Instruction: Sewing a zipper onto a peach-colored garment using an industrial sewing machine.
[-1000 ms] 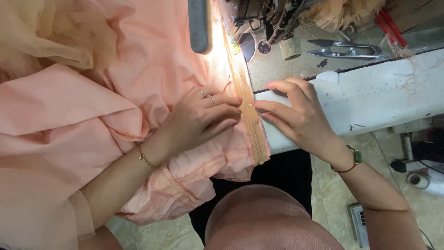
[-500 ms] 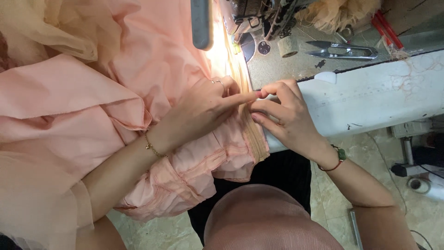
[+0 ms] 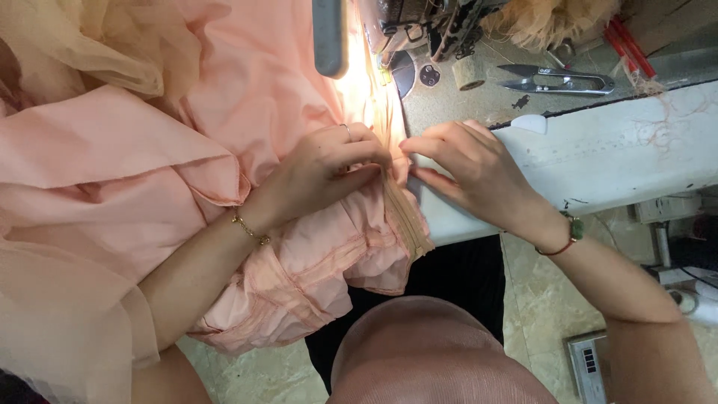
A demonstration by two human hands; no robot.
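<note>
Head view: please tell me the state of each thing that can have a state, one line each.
Peach cotton fabric: bunched, folded.
Tan zipper tape: lying flat along the fabric edge, pinched by both hands.
Left hand: fingers curled, gripping.
Right hand: fingertips pinching.
Metal thread snips: lying flat, untouched.
Machine lamp: lit.

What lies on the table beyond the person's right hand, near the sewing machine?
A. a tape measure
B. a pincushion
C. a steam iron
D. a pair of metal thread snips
D: metal thread snips lie on the grey table, beyond the right hand.
</note>
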